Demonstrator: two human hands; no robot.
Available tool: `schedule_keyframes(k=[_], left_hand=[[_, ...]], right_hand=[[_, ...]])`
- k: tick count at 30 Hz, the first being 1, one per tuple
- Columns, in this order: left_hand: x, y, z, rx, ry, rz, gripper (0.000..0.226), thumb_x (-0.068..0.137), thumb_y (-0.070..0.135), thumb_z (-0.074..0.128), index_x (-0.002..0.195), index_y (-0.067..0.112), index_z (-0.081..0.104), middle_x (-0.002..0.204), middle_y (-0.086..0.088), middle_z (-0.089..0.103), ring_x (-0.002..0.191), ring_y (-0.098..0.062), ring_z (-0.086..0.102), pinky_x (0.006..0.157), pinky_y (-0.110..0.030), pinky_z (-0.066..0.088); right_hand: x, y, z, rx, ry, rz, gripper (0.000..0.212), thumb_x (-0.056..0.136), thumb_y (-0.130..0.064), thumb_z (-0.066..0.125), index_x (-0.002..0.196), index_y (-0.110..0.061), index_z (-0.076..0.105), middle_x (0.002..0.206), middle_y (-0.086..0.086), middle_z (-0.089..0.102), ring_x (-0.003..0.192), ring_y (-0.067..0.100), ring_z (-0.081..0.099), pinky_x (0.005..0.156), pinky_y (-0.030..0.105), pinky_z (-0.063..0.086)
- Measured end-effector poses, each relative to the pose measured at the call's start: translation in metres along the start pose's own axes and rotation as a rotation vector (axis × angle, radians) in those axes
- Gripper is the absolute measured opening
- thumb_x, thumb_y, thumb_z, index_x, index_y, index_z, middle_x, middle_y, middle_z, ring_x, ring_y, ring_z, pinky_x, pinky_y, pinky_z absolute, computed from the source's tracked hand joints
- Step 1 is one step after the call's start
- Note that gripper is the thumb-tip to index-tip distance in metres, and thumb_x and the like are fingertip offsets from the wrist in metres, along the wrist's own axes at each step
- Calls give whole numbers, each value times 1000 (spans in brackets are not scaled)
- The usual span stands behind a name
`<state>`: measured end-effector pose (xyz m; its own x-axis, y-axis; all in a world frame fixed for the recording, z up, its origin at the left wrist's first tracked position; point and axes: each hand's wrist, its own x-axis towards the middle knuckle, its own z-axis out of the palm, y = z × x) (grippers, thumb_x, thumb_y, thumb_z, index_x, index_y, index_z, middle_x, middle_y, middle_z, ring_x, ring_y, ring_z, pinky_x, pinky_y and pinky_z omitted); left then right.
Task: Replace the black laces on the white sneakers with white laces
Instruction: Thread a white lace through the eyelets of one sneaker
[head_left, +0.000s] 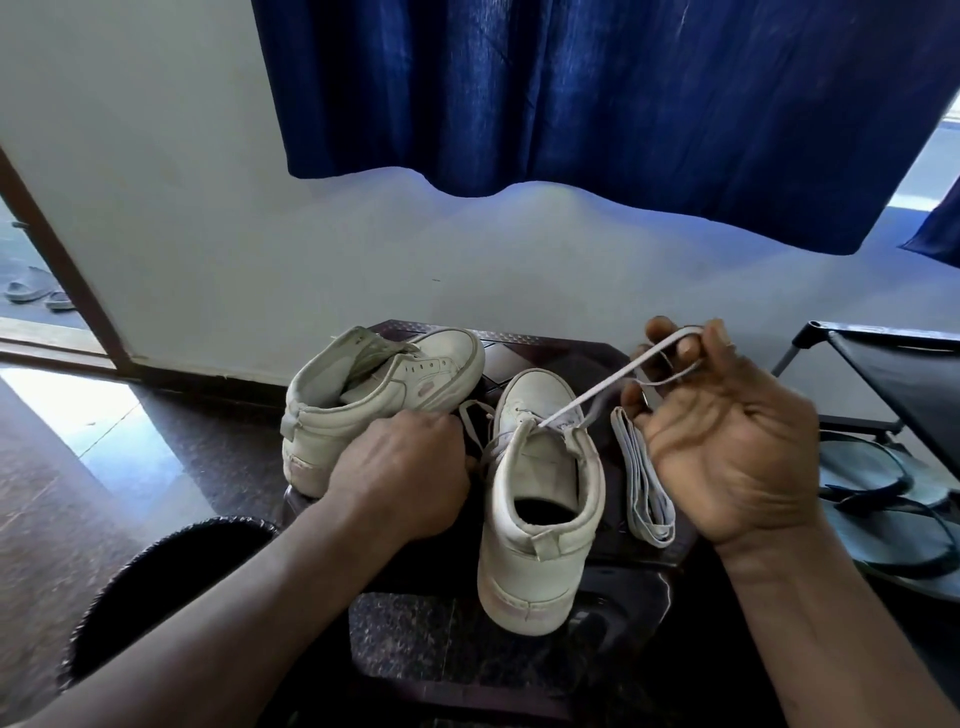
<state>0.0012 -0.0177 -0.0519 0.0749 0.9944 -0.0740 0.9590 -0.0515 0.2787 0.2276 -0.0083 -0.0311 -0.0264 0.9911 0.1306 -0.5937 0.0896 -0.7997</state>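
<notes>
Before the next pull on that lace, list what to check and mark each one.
1. Right hand grips lace: ok.
2. Lace taut from near sneaker to that hand: ok.
3. Left hand steadies near sneaker: cannot tell, its fingers are hidden.
4. Spare lace folded, clear of the pull: ok.
5. Far sneaker laced: cannot tell.
</notes>
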Motion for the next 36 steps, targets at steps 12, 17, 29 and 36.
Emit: schedule_keyframes(k=[12,17,29,36], left_hand=[[10,3,8,-788,8,161,13,100,32,66,88,28,68,69,14,65,58,0,52,60,-19,43],[12,4,7,-770,-24,70,20,101,32,65,86,20,68,57,15,58,47,2,44,47,-13,36],[15,-9,5,-523,40,65,13,98,30,64,85,27,64,74,13,65,67,-5,59,61,-24,43],[11,0,7,-891,-112,138,18,101,32,66,91,17,69,67,8,59,55,-4,45,56,-20,39]], right_hand=[[-1,3,6,-217,73,-55,10,89,-26,63,82,-23,69,93,-6,73,81,9,55,64,24,35],[0,2,4,-261,68,-71,11,92,-25,62,85,-20,69,94,-4,73,77,9,53,60,24,30],[3,8,-4,-241,24,-75,11,86,-29,74,79,-21,71,88,-1,67,78,13,51,58,23,34],[4,11,-2,-414,60,-204,18,80,-39,76,83,-22,72,89,2,70,74,10,49,61,22,35]])
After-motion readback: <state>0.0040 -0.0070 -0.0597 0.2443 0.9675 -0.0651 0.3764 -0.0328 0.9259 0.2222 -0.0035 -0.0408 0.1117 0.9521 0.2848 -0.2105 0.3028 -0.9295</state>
